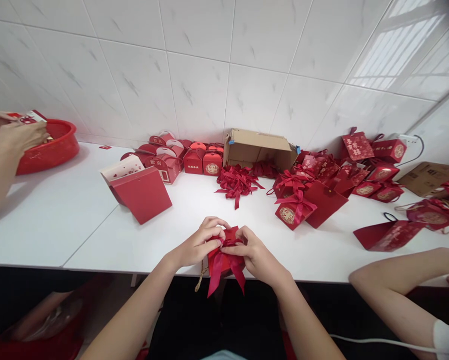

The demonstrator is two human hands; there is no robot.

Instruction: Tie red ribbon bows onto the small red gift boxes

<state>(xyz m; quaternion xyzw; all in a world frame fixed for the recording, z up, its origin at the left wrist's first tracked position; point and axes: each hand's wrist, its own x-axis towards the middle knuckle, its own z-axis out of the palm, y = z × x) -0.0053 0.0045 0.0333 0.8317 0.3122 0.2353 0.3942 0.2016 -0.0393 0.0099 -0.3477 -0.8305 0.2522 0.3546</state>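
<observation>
At the front edge of the white table, a small red gift box (231, 234) sits between my hands, with a red ribbon bow (230, 259) on it. My left hand (204, 242) pinches the bow's left loop between thumb and fingers. On the other side my right hand (255, 250) has its thumb and fingers closed on the right part of the same bow. Two ribbon tails hang down toward me over the table edge. A gold twisted cord (200, 280) dangles at the box's left side. My fingers partly hide the knot.
A pile of red ribbon bows (238, 183) spills from a cardboard box (262, 141). Red gift boxes (202, 161) line the wall; finished-looking ones with bows (294, 210) stand right. An open red box (143, 192) is left. Co-workers' arms (408, 285) flank me; a red basin (59, 145) sits far left.
</observation>
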